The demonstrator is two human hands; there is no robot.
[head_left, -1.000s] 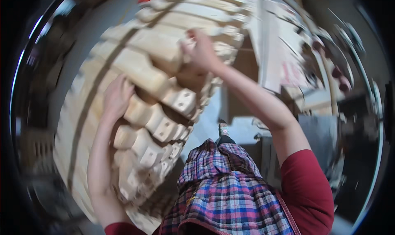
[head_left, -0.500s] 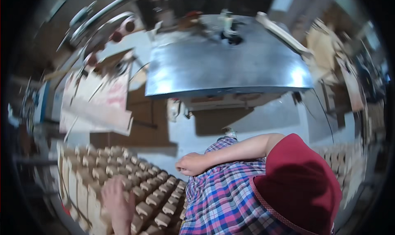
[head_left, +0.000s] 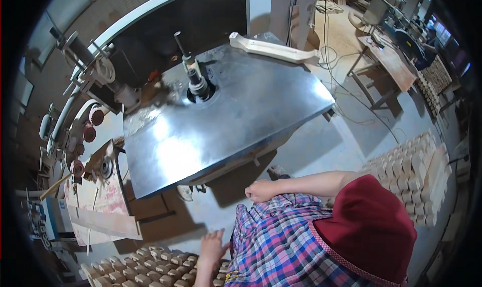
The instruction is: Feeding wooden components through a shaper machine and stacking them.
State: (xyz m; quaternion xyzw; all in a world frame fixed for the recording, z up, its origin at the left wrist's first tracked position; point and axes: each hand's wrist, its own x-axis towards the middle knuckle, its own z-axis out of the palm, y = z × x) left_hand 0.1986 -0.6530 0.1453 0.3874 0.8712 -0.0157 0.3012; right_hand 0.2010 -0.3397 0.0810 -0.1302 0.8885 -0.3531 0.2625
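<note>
My left hand hangs beside the plaid apron with its fingers stretched out, holding nothing. Below and to its left lie stacked shaped wooden blocks. Closed into a loose fist in front of the apron, my right hand shows no object in it. Ahead stands a machine with a shiny metal table and an upright spindle rising through a round opening. On the table's far right part rests a pale curved wooden piece; neither hand touches it.
Another stack of wooden blocks is on the right. At left is a low board-topped stand with a metal ring on it. A workbench stands farther right, and cables run over the floor.
My view has swung to the right, bringing the right-hand block stack and workbench into sight. The left hand has moved from over the left stack toward the apron. The right stays closed.
</note>
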